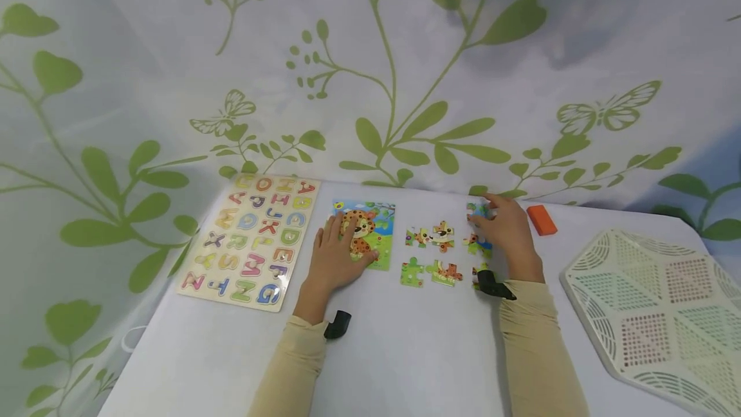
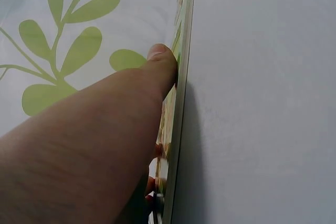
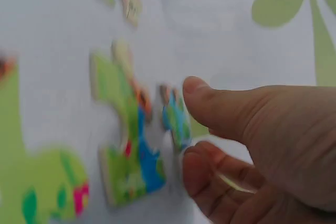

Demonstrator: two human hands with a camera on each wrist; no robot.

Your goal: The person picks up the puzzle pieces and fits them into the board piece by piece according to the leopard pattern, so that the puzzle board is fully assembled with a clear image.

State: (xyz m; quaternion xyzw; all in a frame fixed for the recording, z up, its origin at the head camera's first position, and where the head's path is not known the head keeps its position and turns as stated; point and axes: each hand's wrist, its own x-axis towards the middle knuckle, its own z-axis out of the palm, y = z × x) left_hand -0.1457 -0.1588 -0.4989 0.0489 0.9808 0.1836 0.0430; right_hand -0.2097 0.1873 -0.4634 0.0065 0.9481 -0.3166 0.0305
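Observation:
My left hand (image 1: 336, 262) rests spread on a puzzle board (image 1: 379, 256) with a leopard picture. In the left wrist view its thumb (image 2: 161, 64) lies against the face of the thin board (image 2: 181, 108), seen edge-on. At the right, my right hand (image 1: 509, 227) is beside a blue-green jigsaw piece (image 3: 176, 119); thumb and fingertips stand apart at its edge. Just nearer lies a green and blue piece (image 3: 126, 166). Between the hands are a leopard-face piece (image 1: 442, 235), a green piece (image 1: 413, 272) and an orange-green piece (image 1: 444, 272). Another piece (image 1: 476, 269) is partly hidden by the wrist camera.
A wooden alphabet board (image 1: 246, 243) lies on the left of the white table (image 1: 405, 352). An orange block (image 1: 541, 219) sits right of my right hand. Farther right is a pale perforated plastic tray (image 1: 666, 372). A leaf-patterned curtain (image 1: 347, 134) hangs behind the table.

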